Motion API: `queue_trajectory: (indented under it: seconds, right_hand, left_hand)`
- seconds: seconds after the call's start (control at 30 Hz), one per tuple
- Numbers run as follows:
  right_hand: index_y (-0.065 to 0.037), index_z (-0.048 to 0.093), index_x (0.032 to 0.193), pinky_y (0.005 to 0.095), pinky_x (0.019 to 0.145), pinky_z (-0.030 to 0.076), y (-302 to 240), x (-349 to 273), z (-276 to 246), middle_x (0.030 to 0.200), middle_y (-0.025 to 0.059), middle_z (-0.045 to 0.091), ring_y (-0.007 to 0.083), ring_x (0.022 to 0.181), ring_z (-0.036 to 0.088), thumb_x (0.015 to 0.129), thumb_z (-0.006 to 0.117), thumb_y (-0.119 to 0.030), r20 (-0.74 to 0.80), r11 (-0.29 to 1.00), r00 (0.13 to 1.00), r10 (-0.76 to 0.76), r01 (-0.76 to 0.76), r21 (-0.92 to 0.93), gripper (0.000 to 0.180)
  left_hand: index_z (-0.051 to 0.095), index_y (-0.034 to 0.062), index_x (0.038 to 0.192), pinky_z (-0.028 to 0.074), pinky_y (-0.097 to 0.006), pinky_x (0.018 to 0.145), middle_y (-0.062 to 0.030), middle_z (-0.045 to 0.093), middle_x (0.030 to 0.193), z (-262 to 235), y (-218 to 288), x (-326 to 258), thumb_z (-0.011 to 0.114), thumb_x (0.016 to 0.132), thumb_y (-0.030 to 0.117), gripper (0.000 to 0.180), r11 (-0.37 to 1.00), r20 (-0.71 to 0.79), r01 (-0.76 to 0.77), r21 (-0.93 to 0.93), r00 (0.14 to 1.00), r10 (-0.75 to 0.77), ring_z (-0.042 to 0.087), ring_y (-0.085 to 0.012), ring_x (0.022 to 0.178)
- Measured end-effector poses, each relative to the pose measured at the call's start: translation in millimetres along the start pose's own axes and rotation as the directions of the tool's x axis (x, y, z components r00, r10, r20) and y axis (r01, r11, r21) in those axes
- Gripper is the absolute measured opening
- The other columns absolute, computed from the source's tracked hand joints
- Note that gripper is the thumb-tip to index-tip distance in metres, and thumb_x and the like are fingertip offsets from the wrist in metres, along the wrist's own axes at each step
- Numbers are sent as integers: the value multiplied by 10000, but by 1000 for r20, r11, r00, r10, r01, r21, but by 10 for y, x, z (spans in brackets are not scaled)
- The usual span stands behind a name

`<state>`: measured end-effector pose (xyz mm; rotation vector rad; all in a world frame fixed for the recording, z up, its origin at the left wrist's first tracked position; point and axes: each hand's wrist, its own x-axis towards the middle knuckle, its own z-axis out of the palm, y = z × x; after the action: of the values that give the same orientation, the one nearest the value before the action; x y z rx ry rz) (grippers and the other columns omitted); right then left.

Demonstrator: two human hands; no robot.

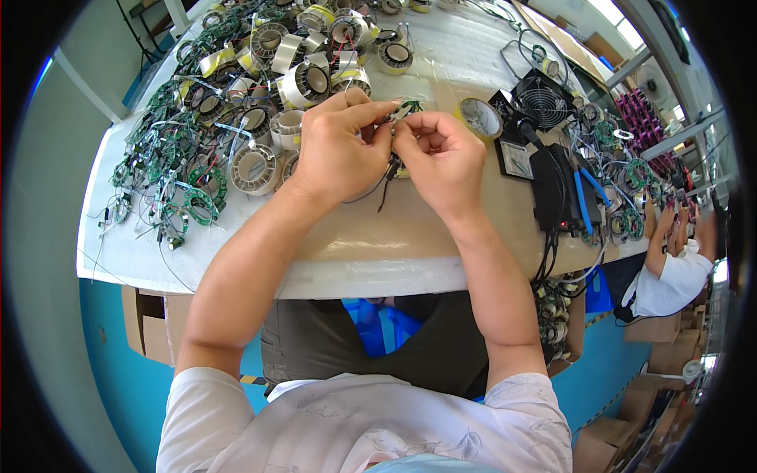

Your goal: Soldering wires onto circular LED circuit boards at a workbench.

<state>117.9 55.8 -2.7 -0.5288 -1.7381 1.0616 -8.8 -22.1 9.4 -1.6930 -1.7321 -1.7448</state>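
Observation:
Both hands meet above the middle of the workbench (371, 260). My left hand (335, 146) and my right hand (441, 158) pinch a small green ring-shaped circuit board with wires (404, 109) between their fingertips. Thin black wires (389, 185) hang down from it between the two hands. To the left of my left hand lies a heap of wound coils wrapped in yellowish tape (303, 83). Beyond them spreads a pile of green ring boards with wires (185, 169).
A roll of yellow tape (479, 118) lies just right of my hands. Further right sit a black fan (542, 98), a small meter (516, 158), a black power box (552, 189) and blue-handled cutters (585, 193). Another person (670, 268) works at the right. Cardboard boxes (150, 323) stand below.

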Motion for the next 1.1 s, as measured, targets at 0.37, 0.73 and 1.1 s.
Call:
queue_trajectory:
  seconds: [0.37,0.73,1.1]
  right_hand:
    - [23,654,830,231,529,508,24,-8,11,757,63,654,82,587,619,787,744,-3,1,988,991,-135,134,-70,103]
    - [3,705,875,226,522,494,-120,138,-225,790,64,684,95,580,606,786,737,-8,207,914,932,-297,340,-223,95]
    - [-68,711,1152,386,971,500,-4,366,-815,1197,127,681,310,1127,618,717,669,17,576,803,772,-269,510,-309,446]
  left_hand:
    - [778,28,965,473,-286,504,-73,628,689,-1,22,0,719,735,-71,257,999,14,-34,12,999,34,586,-162,549]
    - [755,4,944,503,-302,545,-95,645,737,-6,-3,-10,691,736,-63,227,1000,34,18,17,999,-19,612,-197,583]
    - [705,-8,1058,496,-283,584,-111,693,822,3,65,56,664,772,11,290,978,149,206,-16,968,-202,584,-142,607]
